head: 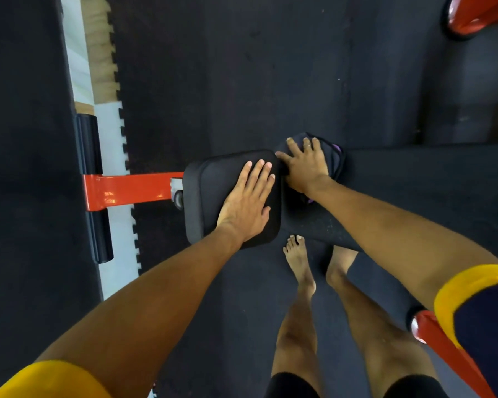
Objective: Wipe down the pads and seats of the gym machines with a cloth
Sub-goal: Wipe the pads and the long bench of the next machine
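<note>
A black seat pad [204, 196] sits on an orange bench frame [133, 188]. My left hand [247, 202] lies flat on this pad, fingers spread, holding nothing. Right of it runs the long black bench pad [414, 191]. On its near end my right hand [306, 168] presses a dark cloth with purple trim [335, 156] against the padding. The hand covers most of the cloth.
Black rubber floor mats [242, 67] surround the bench. A black roller [94, 191] crosses the orange frame at left, over a white strip of floor. Orange machine parts show at top right [477, 15] and bottom right [449, 349]. My bare feet [299, 262] stand beside the bench.
</note>
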